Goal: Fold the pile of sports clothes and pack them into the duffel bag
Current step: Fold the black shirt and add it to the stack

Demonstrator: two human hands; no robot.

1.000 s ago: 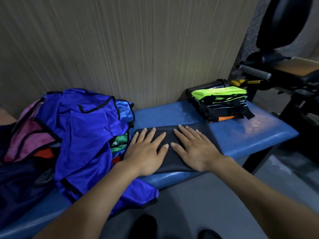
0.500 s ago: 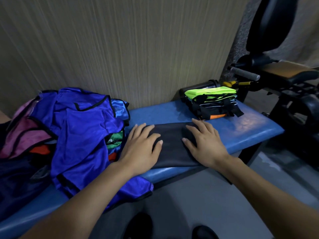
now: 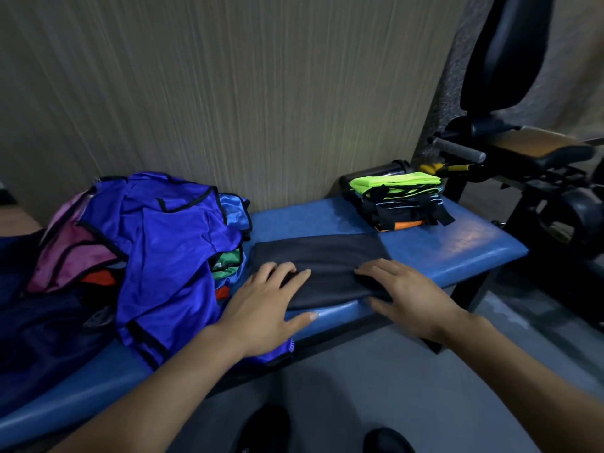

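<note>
On the bench [image 3: 464, 253], unfolded pile [image 3: 157, 243] left, garment [image 3: 323, 266] centre, folded stack [image 3: 402, 204] apparently far right.
</note>
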